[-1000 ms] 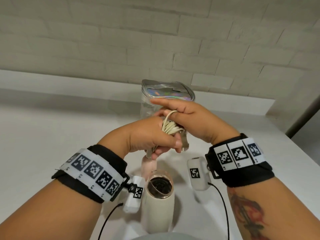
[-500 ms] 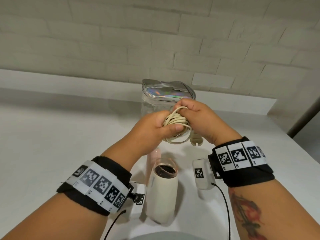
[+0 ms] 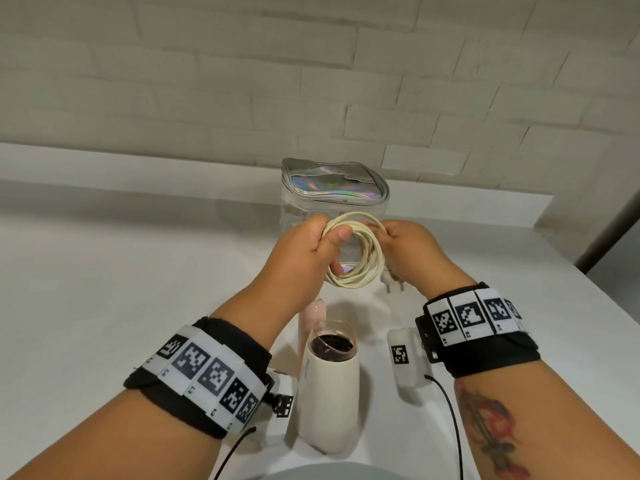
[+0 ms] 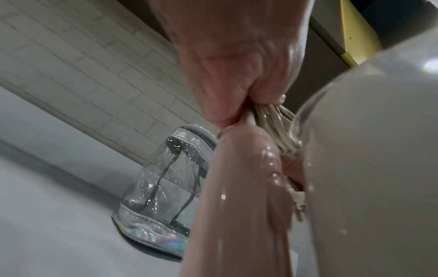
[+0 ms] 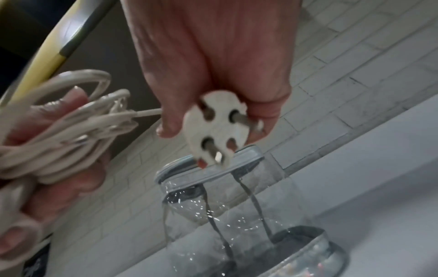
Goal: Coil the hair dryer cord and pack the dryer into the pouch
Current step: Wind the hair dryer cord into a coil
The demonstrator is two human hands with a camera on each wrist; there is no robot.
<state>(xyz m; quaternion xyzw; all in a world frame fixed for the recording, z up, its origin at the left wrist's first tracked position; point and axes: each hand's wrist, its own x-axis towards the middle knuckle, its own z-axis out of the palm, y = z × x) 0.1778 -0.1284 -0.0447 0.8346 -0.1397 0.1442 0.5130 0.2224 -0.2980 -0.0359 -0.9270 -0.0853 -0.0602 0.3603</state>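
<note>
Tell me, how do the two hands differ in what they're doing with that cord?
The left hand grips the bundled loops of the cord, thumb pressed over them; the right hand holds the plug at the cord's free end. The left grasps many strands, the right a single end piece. Both are raised in front of the clear pouch, above the hair dryer.

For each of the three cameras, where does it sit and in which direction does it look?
Head: worn on the head, looking forward and down; both forearms, left hand and right hand holding the coiled cord above the hair dryer.
Left wrist: under the left hand, looking along its fingers past the dryer's handle.
Right wrist: under the right hand, whose fingers hold the plug.
Shared: all three show the clear pouch by the brick wall.
</note>
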